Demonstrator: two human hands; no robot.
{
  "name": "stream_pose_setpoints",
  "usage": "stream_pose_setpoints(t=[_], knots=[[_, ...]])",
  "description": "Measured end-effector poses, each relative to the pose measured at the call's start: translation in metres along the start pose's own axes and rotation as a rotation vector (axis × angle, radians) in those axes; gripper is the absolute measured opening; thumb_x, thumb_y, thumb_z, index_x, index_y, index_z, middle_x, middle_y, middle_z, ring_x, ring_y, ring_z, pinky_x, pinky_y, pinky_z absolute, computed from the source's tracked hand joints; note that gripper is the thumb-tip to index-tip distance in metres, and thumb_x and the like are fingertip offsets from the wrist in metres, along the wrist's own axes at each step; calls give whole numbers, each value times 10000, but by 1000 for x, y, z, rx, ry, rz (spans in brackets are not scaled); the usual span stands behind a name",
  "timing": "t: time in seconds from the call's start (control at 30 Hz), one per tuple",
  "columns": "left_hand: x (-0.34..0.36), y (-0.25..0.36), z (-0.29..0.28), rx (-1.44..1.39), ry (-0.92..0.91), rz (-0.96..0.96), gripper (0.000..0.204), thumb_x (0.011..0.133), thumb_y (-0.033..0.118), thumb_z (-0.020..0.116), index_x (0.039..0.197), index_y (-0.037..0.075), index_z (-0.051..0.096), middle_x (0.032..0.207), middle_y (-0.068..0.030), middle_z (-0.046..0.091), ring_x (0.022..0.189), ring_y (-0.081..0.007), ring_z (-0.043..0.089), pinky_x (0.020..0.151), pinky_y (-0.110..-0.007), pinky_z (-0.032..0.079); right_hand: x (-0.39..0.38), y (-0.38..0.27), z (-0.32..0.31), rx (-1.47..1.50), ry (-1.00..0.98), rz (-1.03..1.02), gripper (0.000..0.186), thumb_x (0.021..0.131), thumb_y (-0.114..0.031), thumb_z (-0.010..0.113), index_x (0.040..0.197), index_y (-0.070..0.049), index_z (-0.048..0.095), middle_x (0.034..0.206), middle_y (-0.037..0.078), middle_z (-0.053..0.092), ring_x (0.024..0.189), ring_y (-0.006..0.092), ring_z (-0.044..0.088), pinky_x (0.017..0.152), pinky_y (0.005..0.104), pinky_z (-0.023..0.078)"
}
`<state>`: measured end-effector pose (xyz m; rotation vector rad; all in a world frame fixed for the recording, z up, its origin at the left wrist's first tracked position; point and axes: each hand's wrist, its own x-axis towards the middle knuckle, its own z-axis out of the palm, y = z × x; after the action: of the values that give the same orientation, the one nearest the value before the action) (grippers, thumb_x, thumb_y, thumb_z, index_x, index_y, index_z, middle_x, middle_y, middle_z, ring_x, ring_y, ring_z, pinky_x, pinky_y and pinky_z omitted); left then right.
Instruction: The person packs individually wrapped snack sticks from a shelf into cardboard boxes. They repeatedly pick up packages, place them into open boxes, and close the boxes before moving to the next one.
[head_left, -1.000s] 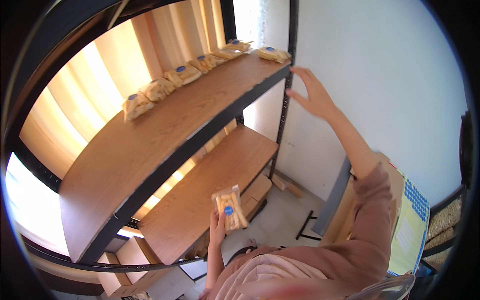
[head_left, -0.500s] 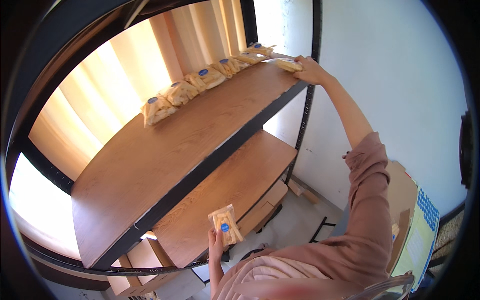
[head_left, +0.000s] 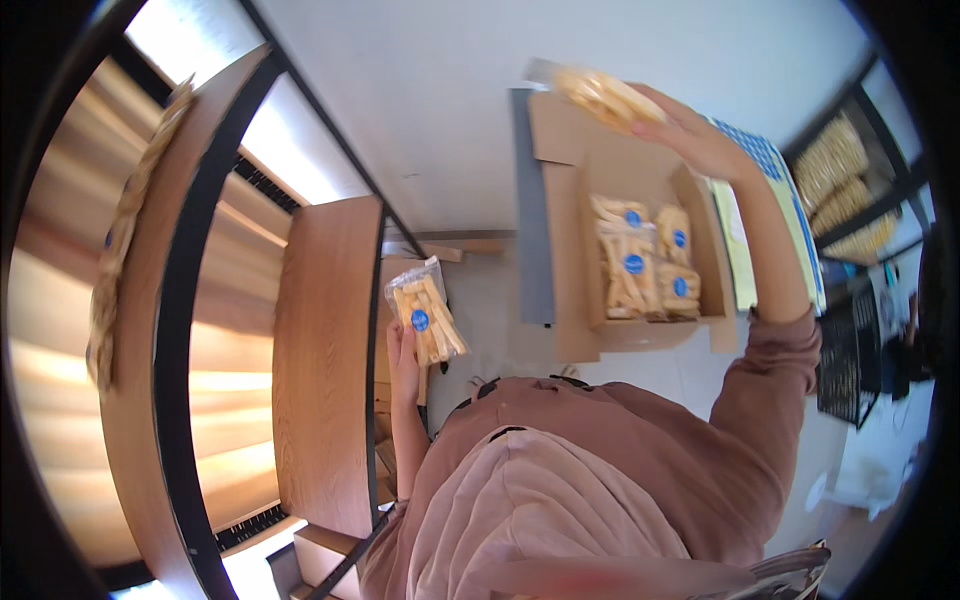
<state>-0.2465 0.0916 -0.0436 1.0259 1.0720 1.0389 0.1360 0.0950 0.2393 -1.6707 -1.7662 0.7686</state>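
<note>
My left hand grips a clear bag of pale stick-shaped snacks with a round blue label, held upright beside the shelving. Out to the right, my right hand holds a similar snack bag, tilted and slightly blurred, above the far flap of an open cardboard box. Inside that box lie several more labelled snack bags. My fingers under the right-hand bag are partly hidden.
At left stands a black-framed rack with an upper wooden shelf, bearing a row of snack bags, and a lower wooden shelf. Past the box are a yellow-green sheet, a black crate and racked bulk bags.
The view has turned right, from the shelves toward the cardboard box. My right hand has left the upper shelf's end with a bag, now held over the box's far side. My left hand keeps its bag.
</note>
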Motion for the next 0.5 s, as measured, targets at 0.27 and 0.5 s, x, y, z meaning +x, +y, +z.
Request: stream_pose_setpoints(t=[0.27,0.5], knots=[[93,36,129,18,-231,115,477,959,281,460,1307,-11,316,1201,-112,490,1084,-162,488,910,-280,396,-161,134,51,-310,563,225,537,850,-207,582,1313,-4,399,1283,185,439,1217,305,402,1041,362,280],[97,81,237,-122,-306,156,482,963,274,447,1323,6,272,1206,-122,483,1077,-156,510,880,-285,436,-163,128,122,-676,696,417,645,821,-434,579,1306,-36,430,1330,268,363,1195,418,369,961,535,282]])
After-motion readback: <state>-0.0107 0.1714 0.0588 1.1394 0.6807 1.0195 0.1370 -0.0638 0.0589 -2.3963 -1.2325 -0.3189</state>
